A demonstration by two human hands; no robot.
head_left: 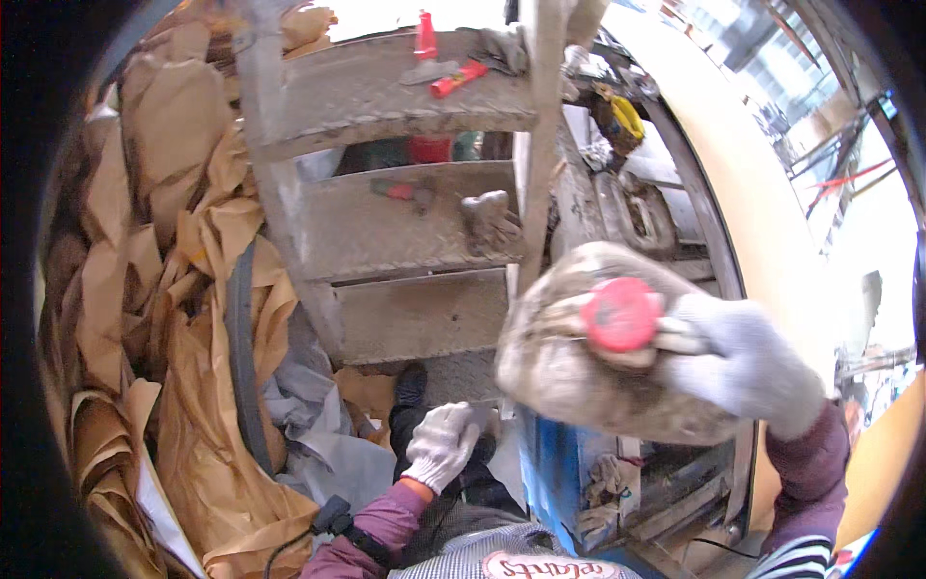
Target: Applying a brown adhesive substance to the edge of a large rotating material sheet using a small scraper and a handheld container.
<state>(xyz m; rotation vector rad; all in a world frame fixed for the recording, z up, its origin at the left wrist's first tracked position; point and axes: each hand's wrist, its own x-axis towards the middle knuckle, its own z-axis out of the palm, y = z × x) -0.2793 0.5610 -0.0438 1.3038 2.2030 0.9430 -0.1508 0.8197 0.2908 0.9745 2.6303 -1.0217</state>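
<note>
Jerrycan point(598, 400) in the head view: it hangs up in front of the person's body, to the left of the gloved right hand point(748, 362), whose fingers are wrapped round its handle just beside the red cap point(622, 316). It is tilted, cap toward the camera, and lies above and to the right of the gloved left hand point(444, 446), well apart from it. That hand's fingers are bent near a flat grey thing; I cannot tell whether they pinch it. The container is bulky, round-shouldered and pale, smeared all over with grey-brown grime; its round screw cap has a dark smudge on top. Motion blur softens its outline.
</note>
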